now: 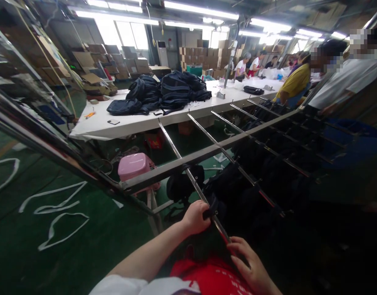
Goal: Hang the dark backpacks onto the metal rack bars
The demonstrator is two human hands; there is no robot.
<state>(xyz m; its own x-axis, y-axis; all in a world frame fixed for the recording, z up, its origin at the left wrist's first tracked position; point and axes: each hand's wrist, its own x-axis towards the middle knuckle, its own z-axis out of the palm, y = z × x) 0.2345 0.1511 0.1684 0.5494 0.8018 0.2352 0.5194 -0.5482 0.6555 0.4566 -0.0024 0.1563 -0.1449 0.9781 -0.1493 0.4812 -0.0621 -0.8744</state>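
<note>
My left hand grips a black strap loop threaded on a long metal rod of a rack. My right hand closes around the near end of the same rod, just below a red tip. A black backpack hangs under the rod beyond my left hand. More black bags hang from the neighbouring rods to the right. A red cloth lies across my lap.
The rack's grey crossbar runs across the view. A pink stool stands underneath. A white table behind carries a pile of dark backpacks. People work at the right and far end. White strips litter the green floor.
</note>
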